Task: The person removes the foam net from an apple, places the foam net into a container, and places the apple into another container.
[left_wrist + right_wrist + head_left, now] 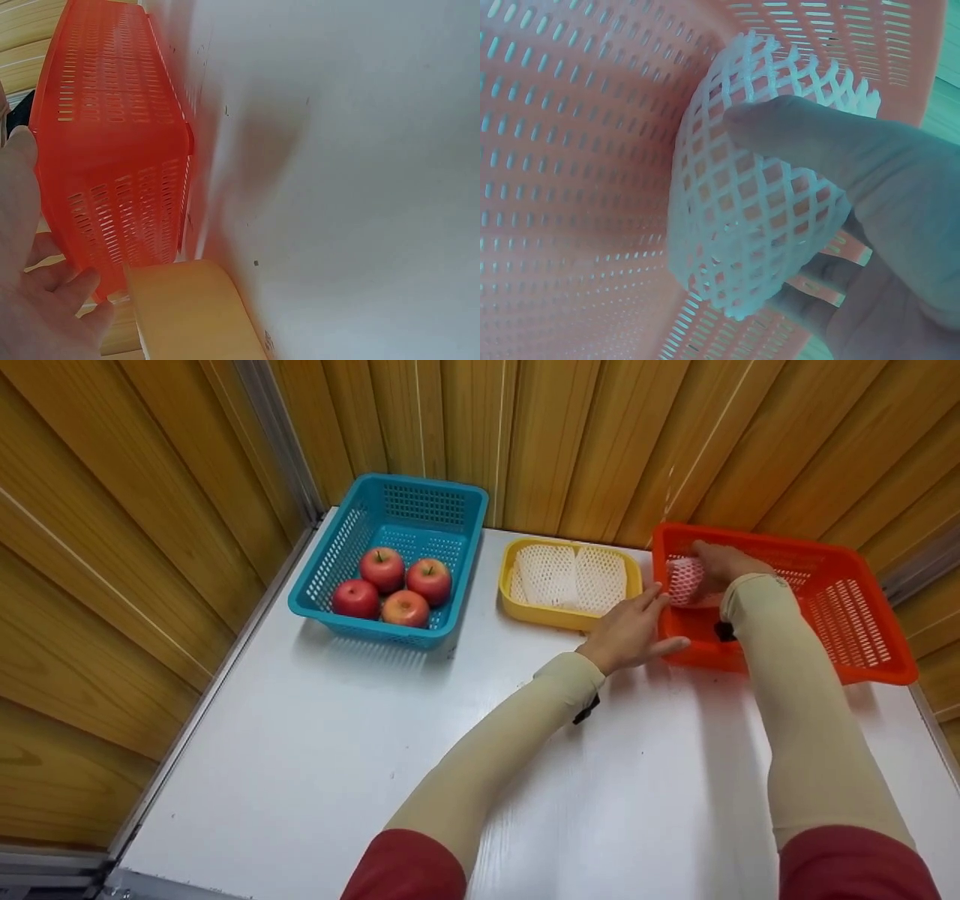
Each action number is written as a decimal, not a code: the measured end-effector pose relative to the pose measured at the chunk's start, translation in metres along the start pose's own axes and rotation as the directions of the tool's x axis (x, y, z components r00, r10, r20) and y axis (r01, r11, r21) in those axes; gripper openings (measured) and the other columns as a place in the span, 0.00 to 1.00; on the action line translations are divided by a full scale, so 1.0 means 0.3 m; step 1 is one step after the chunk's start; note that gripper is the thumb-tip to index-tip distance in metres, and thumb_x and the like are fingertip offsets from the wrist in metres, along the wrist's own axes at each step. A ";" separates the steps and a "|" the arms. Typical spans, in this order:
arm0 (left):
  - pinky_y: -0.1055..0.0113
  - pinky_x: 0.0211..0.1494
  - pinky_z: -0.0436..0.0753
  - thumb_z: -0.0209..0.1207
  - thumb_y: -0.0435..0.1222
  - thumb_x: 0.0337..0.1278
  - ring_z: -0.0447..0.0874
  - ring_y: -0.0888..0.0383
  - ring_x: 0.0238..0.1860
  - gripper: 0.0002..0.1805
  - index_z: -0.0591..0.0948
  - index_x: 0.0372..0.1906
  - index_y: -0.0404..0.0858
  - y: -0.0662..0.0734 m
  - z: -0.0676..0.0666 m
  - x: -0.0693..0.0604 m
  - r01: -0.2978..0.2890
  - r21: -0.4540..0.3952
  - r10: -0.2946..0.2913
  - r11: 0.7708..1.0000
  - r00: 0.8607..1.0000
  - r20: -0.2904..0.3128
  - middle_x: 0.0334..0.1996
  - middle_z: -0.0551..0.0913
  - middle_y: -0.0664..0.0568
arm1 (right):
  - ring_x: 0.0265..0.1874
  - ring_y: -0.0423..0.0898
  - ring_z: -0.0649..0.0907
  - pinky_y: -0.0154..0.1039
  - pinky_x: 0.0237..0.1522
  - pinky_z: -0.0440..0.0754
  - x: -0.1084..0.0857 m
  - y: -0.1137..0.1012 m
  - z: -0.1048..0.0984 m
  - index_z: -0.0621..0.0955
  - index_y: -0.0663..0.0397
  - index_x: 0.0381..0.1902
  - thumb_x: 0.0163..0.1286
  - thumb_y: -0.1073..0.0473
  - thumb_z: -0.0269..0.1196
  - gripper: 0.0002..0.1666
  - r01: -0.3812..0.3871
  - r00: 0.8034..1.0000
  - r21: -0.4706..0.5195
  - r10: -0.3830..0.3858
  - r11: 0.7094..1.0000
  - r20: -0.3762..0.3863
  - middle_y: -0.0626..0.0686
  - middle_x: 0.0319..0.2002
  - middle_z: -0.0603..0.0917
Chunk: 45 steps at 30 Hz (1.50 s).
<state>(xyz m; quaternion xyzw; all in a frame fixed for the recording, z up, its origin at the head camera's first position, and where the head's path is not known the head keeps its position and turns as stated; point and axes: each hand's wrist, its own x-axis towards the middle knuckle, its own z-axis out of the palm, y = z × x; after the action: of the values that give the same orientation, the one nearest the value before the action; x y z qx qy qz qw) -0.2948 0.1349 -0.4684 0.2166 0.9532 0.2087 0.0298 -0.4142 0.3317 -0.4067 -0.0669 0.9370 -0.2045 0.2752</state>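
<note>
Inside the red basket [862,619], at its left end, my right hand [727,564] grips an apple in a foam net sleeve [684,580]. The right wrist view shows the thumb across the white mesh [735,187], and reddish and yellowish skin shows through it. Other fingers of that hand curl beneath and are partly hidden. My left hand [628,631] lies against the outside of the basket's left wall, with its fingers extended near the rim and the thumb apart. In the left wrist view, its fingers [64,289] are loose beside the basket.
A yellow container [544,616] with white foam nets [551,576] stands just left of the red basket. Farther left, a blue basket [466,547] holds several red apples [382,568]. A wood-panelled wall [570,442] rises behind the white table [315,765].
</note>
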 end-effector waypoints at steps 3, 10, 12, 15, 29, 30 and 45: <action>0.71 0.77 0.57 0.50 0.70 0.63 0.58 0.61 0.78 0.50 0.58 0.82 0.47 0.002 0.001 -0.001 -0.006 0.001 0.006 1.000 1.000 -0.006 0.82 0.51 0.57 | 0.59 0.70 0.68 0.77 0.58 0.70 0.041 0.025 -0.002 0.59 0.52 0.73 0.64 0.47 0.74 0.50 0.048 0.999 -0.070 -0.050 0.996 -0.023 0.69 0.65 0.68; 0.72 0.77 0.58 0.49 0.70 0.63 0.59 0.60 0.78 0.50 0.57 0.82 0.47 0.001 -0.001 0.000 -0.015 0.003 0.015 1.000 1.000 -0.011 0.82 0.51 0.56 | 0.58 0.73 0.67 0.77 0.54 0.71 0.048 0.036 -0.017 0.59 0.53 0.74 0.60 0.47 0.77 0.53 0.050 0.998 -0.099 -0.052 0.994 -0.019 0.72 0.65 0.67; 0.71 0.76 0.59 0.50 0.70 0.63 0.61 0.59 0.77 0.50 0.58 0.82 0.47 0.000 -0.002 0.000 -0.017 0.003 0.017 1.000 1.000 -0.017 0.82 0.52 0.56 | 0.58 0.73 0.67 0.77 0.55 0.70 0.046 0.037 -0.023 0.59 0.54 0.74 0.61 0.48 0.77 0.53 0.069 0.997 -0.124 -0.072 0.990 -0.021 0.73 0.65 0.68; 0.71 0.76 0.60 0.50 0.70 0.63 0.61 0.59 0.77 0.50 0.58 0.82 0.48 -0.001 -0.001 0.000 -0.013 0.009 0.013 1.000 1.000 -0.019 0.82 0.52 0.56 | 0.58 0.73 0.68 0.77 0.56 0.71 0.042 0.040 -0.028 0.58 0.54 0.75 0.61 0.47 0.76 0.55 0.068 0.997 -0.124 -0.071 0.990 -0.022 0.73 0.65 0.68; 0.71 0.77 0.58 0.49 0.71 0.63 0.56 0.60 0.79 0.51 0.56 0.82 0.46 0.002 0.011 0.003 -0.011 0.005 0.011 1.000 1.000 -0.012 0.83 0.50 0.56 | 0.59 0.72 0.68 0.76 0.55 0.73 -0.024 0.039 -0.053 0.56 0.53 0.79 0.64 0.43 0.74 0.57 0.114 0.990 -0.153 -0.126 0.982 -0.069 0.72 0.66 0.67; 0.71 0.77 0.58 0.49 0.70 0.63 0.55 0.60 0.79 0.51 0.56 0.82 0.46 0.000 0.012 0.003 -0.012 0.002 0.012 1.000 1.000 -0.013 0.83 0.50 0.56 | 0.59 0.72 0.69 0.75 0.55 0.73 -0.028 0.037 -0.053 0.56 0.53 0.79 0.63 0.44 0.74 0.57 0.125 0.987 -0.167 -0.140 0.978 -0.077 0.72 0.66 0.68; 0.70 0.77 0.59 0.49 0.70 0.63 0.54 0.60 0.80 0.51 0.55 0.83 0.46 -0.001 0.006 0.003 -0.007 -0.028 0.007 1.000 1.000 -0.008 0.83 0.49 0.57 | 0.56 0.71 0.72 0.74 0.56 0.74 -0.094 0.032 -0.076 0.61 0.63 0.75 0.61 0.41 0.75 0.57 0.174 0.954 -0.243 -0.225 0.954 -0.199 0.72 0.62 0.71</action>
<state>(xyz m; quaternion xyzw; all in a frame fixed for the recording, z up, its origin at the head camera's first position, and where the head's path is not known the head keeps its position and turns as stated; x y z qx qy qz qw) -0.2954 0.1359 -0.4701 0.2189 0.9496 0.2228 0.0283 -0.4032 0.3549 -0.3795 -0.1687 0.9673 -0.1314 0.1363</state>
